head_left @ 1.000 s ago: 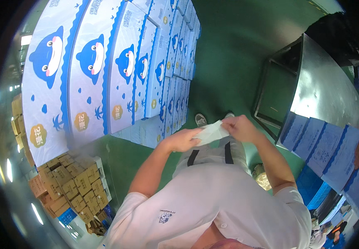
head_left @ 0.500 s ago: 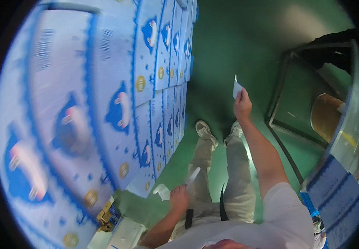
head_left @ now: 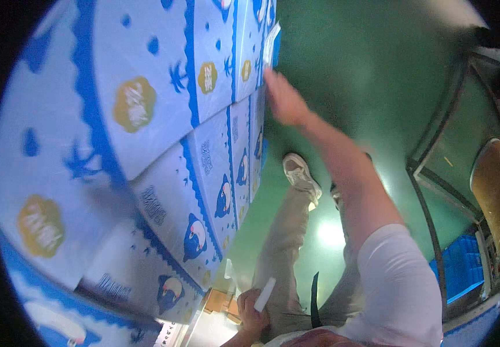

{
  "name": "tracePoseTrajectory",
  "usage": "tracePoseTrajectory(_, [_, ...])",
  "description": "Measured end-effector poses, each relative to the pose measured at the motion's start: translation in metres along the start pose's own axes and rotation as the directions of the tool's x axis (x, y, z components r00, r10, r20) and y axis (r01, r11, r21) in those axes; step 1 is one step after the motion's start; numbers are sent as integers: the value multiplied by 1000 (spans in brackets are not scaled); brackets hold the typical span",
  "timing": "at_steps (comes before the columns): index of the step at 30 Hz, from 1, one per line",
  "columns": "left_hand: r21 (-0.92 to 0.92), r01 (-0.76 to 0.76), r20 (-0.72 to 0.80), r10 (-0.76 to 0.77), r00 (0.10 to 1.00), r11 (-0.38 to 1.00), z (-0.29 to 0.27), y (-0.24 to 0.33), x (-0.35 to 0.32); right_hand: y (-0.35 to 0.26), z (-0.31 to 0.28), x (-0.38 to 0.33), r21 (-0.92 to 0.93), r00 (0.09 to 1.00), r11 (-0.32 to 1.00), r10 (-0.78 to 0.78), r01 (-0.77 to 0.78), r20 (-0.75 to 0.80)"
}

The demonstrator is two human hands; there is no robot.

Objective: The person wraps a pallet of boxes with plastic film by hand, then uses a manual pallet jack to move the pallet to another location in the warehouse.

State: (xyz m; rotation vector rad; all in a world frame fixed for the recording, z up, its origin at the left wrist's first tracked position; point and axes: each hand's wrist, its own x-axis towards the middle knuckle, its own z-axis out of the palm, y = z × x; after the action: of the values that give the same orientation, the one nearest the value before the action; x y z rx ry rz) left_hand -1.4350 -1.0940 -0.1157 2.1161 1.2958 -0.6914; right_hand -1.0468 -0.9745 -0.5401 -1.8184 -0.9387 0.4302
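Observation:
My right hand [head_left: 284, 101] reaches forward to the side of the stacked boxes, its fingers somewhat blurred. At its fingertips is a small white paper sheet [head_left: 271, 46], which lies close along the edge of a box; whether it touches the cardboard I cannot tell. My left hand [head_left: 251, 309] is low by my left thigh, closed around a narrow white paper strip [head_left: 265, 295] that sticks up from the fingers. The nearest boxes [head_left: 163, 139] are pale blue with wavy blue borders, cartoon whale pictures and yellow badges.
The box stack fills my left side. Green floor [head_left: 365, 87] lies ahead and to the right. On the right stand a dark metal frame [head_left: 417, 168], a brown cylindrical drum [head_left: 495, 191] and a blue crate [head_left: 461, 269]. A small brown carton [head_left: 222, 302] is near my left hand.
My right hand has moved left with the paper sheet, from over the floor to the boxes. My view has turned and come closer to the stack. The left hand still holds its strip.

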Motion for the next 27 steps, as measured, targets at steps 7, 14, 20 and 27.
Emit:
tracePoseTrajectory(7, [131,-92,56,85,995,987,-23,84,25,-145,-111,-236,-323,344,761,571,-563,746])
tracePoseTrajectory(14, [119,-376,-59,385,921,919,-111,260,104,-206,-311,-161,-99,365,480,770,-871,523])
tracePoseTrajectory(20, [-33,-239,70,241,968,970,-211,418,183,-190,-428,87,409,488,317,756,-856,436])
tracePoseTrajectory(27, [-254,-520,-400,401,824,815,-348,652,349,-248,-569,370,413,611,455,509,-789,606])
